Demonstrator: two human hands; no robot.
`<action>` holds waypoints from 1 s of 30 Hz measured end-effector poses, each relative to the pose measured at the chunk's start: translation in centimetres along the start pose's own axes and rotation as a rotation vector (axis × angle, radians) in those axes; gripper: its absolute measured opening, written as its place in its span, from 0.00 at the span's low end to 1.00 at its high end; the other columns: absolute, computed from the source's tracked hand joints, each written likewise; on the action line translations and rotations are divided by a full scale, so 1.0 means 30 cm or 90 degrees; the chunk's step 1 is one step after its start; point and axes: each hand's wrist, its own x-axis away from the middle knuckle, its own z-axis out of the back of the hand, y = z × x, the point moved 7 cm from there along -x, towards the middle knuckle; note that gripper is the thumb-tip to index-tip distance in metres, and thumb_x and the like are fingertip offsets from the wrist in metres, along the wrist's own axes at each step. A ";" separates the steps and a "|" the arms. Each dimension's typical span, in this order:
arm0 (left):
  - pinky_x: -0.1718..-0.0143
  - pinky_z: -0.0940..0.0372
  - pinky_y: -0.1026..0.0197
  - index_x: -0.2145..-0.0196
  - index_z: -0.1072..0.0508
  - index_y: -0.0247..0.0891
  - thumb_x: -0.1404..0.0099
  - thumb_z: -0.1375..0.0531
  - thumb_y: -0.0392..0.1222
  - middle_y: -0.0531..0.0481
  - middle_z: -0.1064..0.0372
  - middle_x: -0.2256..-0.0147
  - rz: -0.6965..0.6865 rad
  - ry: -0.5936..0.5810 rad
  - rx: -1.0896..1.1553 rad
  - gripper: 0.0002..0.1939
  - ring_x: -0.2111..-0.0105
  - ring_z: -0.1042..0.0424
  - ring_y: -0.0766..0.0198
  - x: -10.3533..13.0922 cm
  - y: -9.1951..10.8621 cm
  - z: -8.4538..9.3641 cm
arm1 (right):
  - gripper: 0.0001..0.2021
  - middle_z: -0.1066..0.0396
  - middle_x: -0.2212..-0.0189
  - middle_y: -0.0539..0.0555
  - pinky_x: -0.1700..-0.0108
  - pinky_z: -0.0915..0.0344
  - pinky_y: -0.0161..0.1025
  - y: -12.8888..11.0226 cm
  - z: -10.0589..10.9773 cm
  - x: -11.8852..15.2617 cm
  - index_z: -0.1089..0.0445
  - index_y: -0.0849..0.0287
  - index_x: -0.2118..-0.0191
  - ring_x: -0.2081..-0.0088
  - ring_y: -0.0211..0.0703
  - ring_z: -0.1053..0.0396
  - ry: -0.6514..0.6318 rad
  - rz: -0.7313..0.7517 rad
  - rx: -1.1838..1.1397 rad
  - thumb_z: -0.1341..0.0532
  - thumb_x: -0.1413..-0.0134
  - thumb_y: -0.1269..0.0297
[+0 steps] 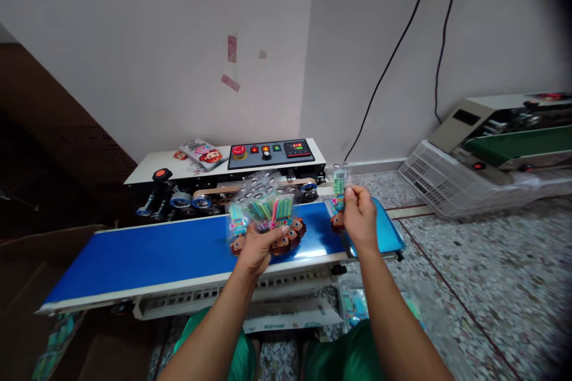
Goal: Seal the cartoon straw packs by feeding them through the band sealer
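Observation:
My left hand [261, 245] is closed around a fanned bunch of clear plastic packets [277, 214], with green sticks inside and a cartoon face printed at the lower end. It holds them over the blue conveyor belt [170, 256] of a band sealing machine. To the right, my right hand [361, 217] pinches a single packet [338, 190] of the same kind, held upright above the belt's right part. Behind the bunch runs the sealer's band and wheel assembly [201, 199], partly covered by the packets.
The control panel [270, 153] has a red stop button and a lit display. More packets [205, 153] lie on the machine's top. A second sealer [504, 131] rests on a white crate [440, 178] at right. Cardboard boxes [111, 345] stand at left; bagged packets [355, 303] lie below the belt.

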 end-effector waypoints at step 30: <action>0.56 0.31 0.54 0.60 0.25 0.34 0.57 0.29 0.35 0.45 0.22 0.64 -0.070 -0.008 0.043 0.24 0.63 0.24 0.55 0.003 0.011 -0.038 | 0.12 0.28 0.67 0.51 0.61 0.35 0.36 -0.162 -0.193 0.167 0.31 0.57 0.62 0.66 0.40 0.32 -0.095 0.008 -0.244 0.44 0.43 0.55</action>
